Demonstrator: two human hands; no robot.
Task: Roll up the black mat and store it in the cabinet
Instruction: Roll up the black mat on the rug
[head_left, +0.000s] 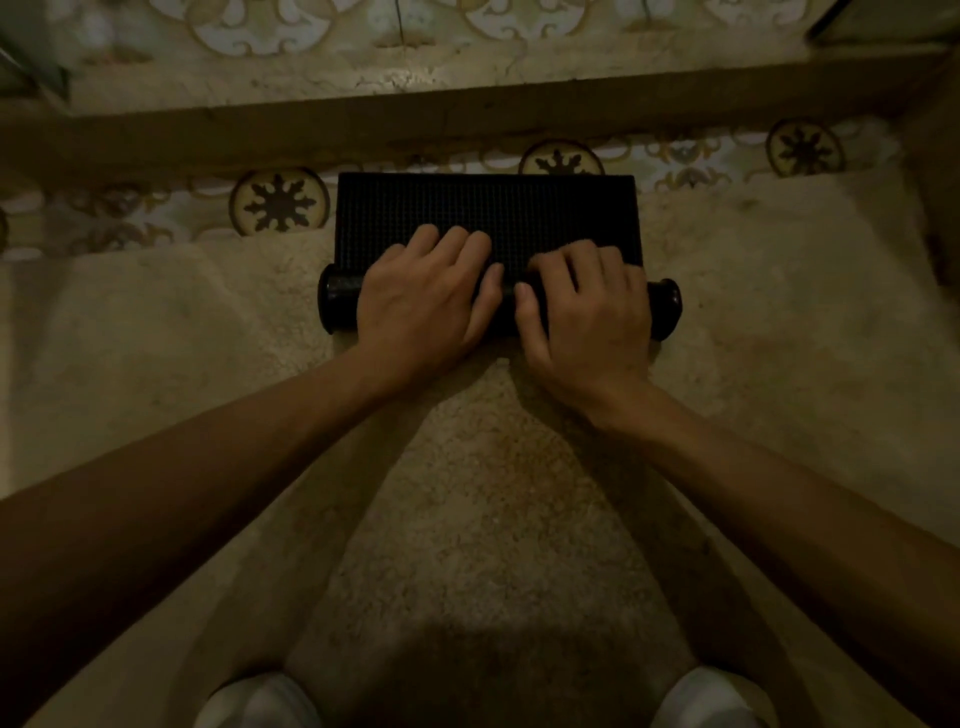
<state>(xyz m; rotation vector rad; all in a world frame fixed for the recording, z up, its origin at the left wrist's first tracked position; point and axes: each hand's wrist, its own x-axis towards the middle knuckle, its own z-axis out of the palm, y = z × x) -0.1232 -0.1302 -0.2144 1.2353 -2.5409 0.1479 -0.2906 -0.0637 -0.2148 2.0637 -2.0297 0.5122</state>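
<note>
The black mat (485, 208) lies on the floor in front of me, partly rolled. Its flat, studded part stretches away from me, and the rolled part forms a thick tube at the near edge, with ends sticking out at left and right. My left hand (423, 296) lies palm down on the left half of the roll, fingers reaching onto the flat part. My right hand (584, 306) presses on the right half of the roll in the same way. The middle of the roll is hidden under both hands. No cabinet is in view.
A beige rug (467, 493) covers the floor under the roll and my arms. Patterned tiles (280, 200) run beyond it, up to a raised wooden step or ledge (363, 130). My two knees in white fabric (260, 701) show at the bottom edge.
</note>
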